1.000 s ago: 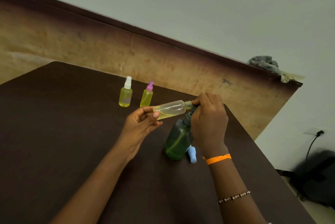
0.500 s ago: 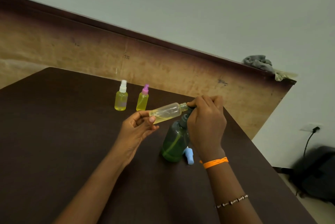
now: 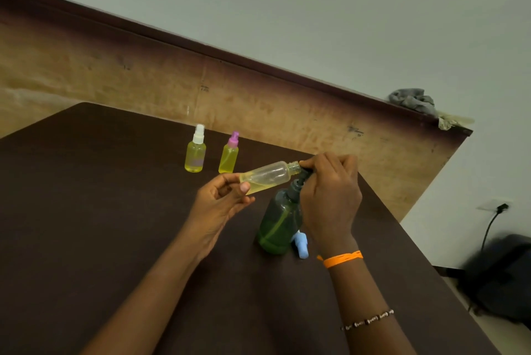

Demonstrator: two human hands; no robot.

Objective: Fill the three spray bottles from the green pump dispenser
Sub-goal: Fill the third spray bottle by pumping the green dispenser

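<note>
The uncapped spray bottle [image 3: 265, 177] lies almost on its side above the dark table [image 3: 86, 211], its open neck right at the pump nozzle [image 3: 305, 173] of the green pump dispenser [image 3: 280, 225]. The left hand [image 3: 221, 205] pinches its base; the right hand [image 3: 330, 196] curls over the pump head. Best keep neck and spout mated, press slowly, and tip the base lower so nothing runs out. The blue cap [image 3: 301, 248] lies beside the dispenser; two capped bottles [image 3: 195, 156] [image 3: 229, 157] stand far left, yellow-filled.

A: Even, soft indoor light; shadows on the table [image 3: 86, 211] are faint.
B: The view is tilted, edges bend, and the bag [image 3: 500, 277] at right looks smeared.
</note>
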